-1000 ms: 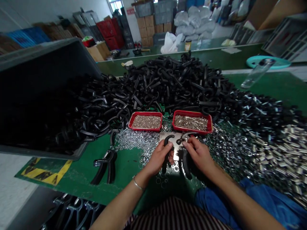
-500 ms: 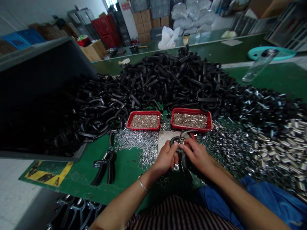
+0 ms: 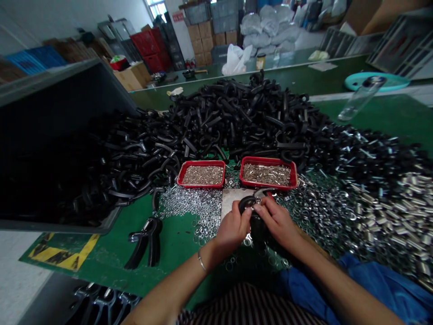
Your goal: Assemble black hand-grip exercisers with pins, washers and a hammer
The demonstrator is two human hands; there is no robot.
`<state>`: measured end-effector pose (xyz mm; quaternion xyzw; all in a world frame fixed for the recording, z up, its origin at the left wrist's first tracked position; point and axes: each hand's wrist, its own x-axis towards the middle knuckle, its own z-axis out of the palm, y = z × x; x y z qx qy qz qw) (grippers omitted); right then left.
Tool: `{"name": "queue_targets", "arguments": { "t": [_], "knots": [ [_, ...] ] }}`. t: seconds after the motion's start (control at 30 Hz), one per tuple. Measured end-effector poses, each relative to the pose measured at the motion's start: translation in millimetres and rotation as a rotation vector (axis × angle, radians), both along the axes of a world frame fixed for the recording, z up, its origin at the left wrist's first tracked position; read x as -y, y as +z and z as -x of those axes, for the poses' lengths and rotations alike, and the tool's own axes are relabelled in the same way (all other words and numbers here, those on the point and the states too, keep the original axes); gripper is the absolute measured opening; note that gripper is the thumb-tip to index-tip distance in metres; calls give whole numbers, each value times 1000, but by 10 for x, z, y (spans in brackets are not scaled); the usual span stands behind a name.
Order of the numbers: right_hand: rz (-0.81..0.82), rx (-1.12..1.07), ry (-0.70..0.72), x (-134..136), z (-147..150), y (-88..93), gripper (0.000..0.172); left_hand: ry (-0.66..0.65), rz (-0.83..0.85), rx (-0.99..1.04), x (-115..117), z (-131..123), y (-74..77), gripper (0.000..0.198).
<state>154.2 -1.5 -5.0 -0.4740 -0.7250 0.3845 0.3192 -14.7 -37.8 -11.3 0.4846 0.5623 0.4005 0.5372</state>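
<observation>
My left hand [image 3: 233, 225] is closed round a black curved handle piece [image 3: 246, 203], its thumb near the curved head. My right hand [image 3: 275, 221] meets it at the same spot, thumb and fingers pinching the piece where a bit of shiny metal [image 3: 257, 200] shows. What the fingertips cover is hidden. Under and behind my hands lies a pale metal plate [image 3: 230, 198], with a red-handled tool [image 3: 269, 195] partly in view at its right. On the green table to the left rests a two-legged black assembly [image 3: 149, 239] with a metal coil.
Two red trays [image 3: 201, 185] of tiny metal parts stand beyond the plate. A large heap of black handle pieces [image 3: 233, 113] fills the back. Loose rings [image 3: 189, 201], metal cylinders [image 3: 399, 203] and a grey crate [image 3: 115, 221] flank the work area. A clear bottle [image 3: 361, 99] lies at right.
The black handle piece has turned in my hands, so its curved head shows more edge-on. My fingers have closed in around it. The whole view has shifted slightly.
</observation>
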Motion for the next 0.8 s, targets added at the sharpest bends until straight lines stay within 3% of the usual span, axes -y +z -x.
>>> {"name": "queue_targets", "arguments": {
  "t": [0.13,0.23,0.33,0.43,0.5,0.63,0.73,0.8],
  "knots": [
    [74,-13,185,27,-46,127,26,-186,-181,-511,53,163,42,49],
    [187,-34,284,116,-13,111,25,-293,-248,-600,155,244,56,52],
    [227,31,260,208,81,0,23,-352,-234,-629,218,291,90,54],
    [191,120,227,176,192,-51,27,-359,-200,-600,131,363,115,55],
    [78,202,221,38,230,9,30,-275,-216,-527,-10,439,83,51],
    [-348,342,114,-495,124,220,34,-100,-247,-426,-337,558,-100,44],
    [-462,543,-32,-991,-52,236,26,-141,-263,-533,-518,525,-172,46],
    [-430,693,-40,-1279,-139,149,24,-197,-287,-699,-636,450,-102,46]
  ]
}}
